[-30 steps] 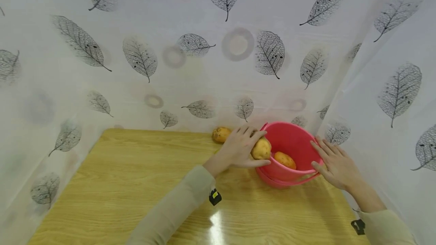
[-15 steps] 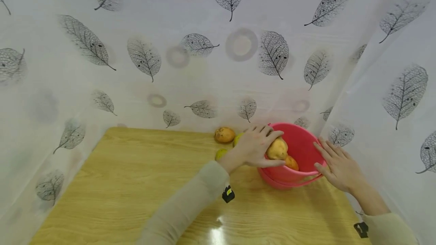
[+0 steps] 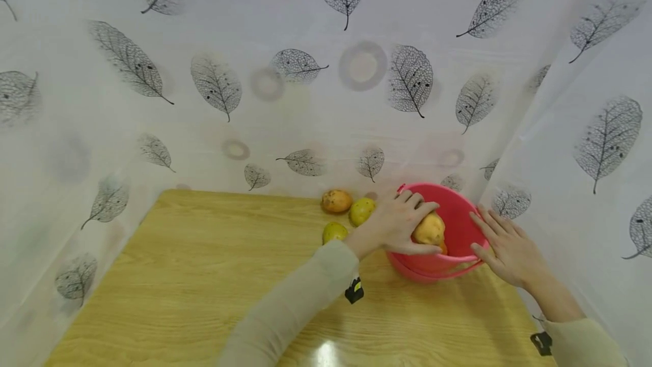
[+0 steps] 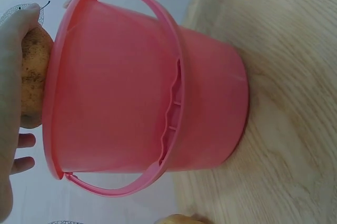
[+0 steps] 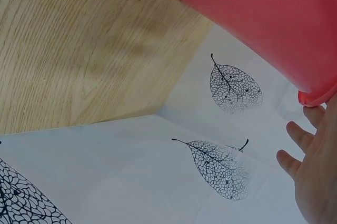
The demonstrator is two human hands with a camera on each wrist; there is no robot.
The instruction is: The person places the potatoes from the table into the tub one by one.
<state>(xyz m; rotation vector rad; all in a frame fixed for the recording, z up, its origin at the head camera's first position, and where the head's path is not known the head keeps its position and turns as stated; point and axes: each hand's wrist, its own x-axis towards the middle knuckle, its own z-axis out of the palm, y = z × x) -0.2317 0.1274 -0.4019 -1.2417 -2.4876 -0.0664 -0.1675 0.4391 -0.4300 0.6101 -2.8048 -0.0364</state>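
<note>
My left hand (image 3: 394, 225) holds a pale brown potato (image 3: 430, 229) over the mouth of a pink bucket (image 3: 462, 217). In the left wrist view the potato (image 4: 35, 77) shows dark specks and sits at rim level, between thumb and fingers. Only a sliver of an orange-brown potato (image 3: 444, 248) inside the bucket can be seen beneath it. At the bucket's right side, my right hand (image 3: 509, 251) touches the rim with fingers spread and fairly straight. The right wrist view has the fingers (image 5: 301, 137) beside the rim. The bucket's handle (image 4: 176, 92) hangs down its near side.
Left of the bucket, two yellow-green round fruits (image 3: 362, 211) and another brownish potato (image 3: 336, 201) lie on the wooden table (image 3: 229, 265). Leaf-printed white sheeting (image 3: 305, 123) rises behind the table and along its sides.
My left hand has carried the potato rightwards, from the bucket's left rim to over its mouth. The yellow-green fruits have come out from behind the hand. The right hand stays at the rim.
</note>
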